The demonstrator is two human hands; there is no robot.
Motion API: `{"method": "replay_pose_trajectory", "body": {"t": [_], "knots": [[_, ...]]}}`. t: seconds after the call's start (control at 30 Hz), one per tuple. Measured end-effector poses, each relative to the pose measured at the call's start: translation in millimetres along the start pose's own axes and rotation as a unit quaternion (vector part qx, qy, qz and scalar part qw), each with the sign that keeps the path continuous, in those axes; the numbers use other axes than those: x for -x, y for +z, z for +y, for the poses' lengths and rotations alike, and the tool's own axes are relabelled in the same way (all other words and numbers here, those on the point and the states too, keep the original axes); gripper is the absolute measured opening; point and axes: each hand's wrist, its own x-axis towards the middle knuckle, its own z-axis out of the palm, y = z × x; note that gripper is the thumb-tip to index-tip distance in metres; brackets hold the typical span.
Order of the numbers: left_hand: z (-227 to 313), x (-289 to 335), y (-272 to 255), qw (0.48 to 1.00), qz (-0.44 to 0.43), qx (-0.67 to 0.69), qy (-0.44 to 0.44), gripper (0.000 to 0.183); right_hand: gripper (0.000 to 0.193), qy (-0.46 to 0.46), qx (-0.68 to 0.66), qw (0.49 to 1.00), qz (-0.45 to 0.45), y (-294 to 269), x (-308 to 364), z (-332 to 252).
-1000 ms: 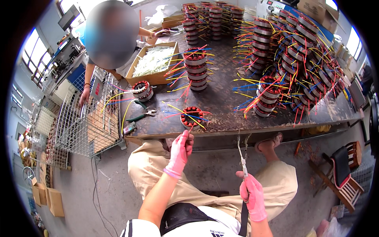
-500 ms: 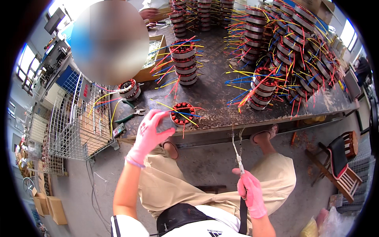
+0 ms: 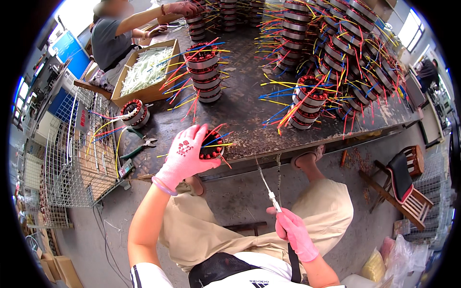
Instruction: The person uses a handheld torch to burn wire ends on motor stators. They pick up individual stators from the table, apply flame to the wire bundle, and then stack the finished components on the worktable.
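Observation:
My left hand (image 3: pixel 185 153), in a pink glove, grips the left side of a single motor stator (image 3: pixel 219 150) at the table's front edge. Its fingers and thumb curve round the ring and hide part of it. Red, blue and yellow wires stick out of the stator. Over my lap, my right hand (image 3: pixel 296 234), also gloved in pink, is closed round a slim tool (image 3: pixel 273 198) with a white collar and a thin pale shaft slanting up to the table edge. Its handle is mostly hidden in the glove.
Pliers (image 3: pixel 139 144) lie left of my left hand, near another stator (image 3: pixel 135 114). A stator stack (image 3: pixel 206 74) stands behind; more stacks (image 3: pixel 309 103) crowd the right. A carton (image 3: pixel 146 72) holds white sleeves. A co-worker's gloved hand (image 3: pixel 182 8) touches a far stack. A wire cage (image 3: pixel 91 144) flanks the table.
My left hand has moved onto the stator and closed round it. The right hand still holds the tool. The view has shifted, bringing the co-worker and carton more fully into sight.

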Motion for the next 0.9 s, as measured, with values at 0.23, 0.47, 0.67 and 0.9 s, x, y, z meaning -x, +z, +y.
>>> {"method": "replay_pose_trajectory", "body": {"t": [0.23,0.47,0.67,0.9], "knots": [[-10,-7,21,0.989,0.018,0.140,0.037,0.093,0.042,-0.016,0.040,0.999,0.010,10,-8,-4],[-1,-10,25,0.989,0.062,0.135,0.026,0.092,0.038,-0.005,0.008,1.000,-0.005,11,-14,3],[2,-14,36,0.990,0.106,0.094,0.016,0.084,0.033,0.033,-0.018,0.999,-0.029,2,-20,13],[2,-5,12,0.994,0.023,0.105,-0.004,0.101,0.037,0.033,-0.001,0.999,-0.031,5,-26,11]]}}
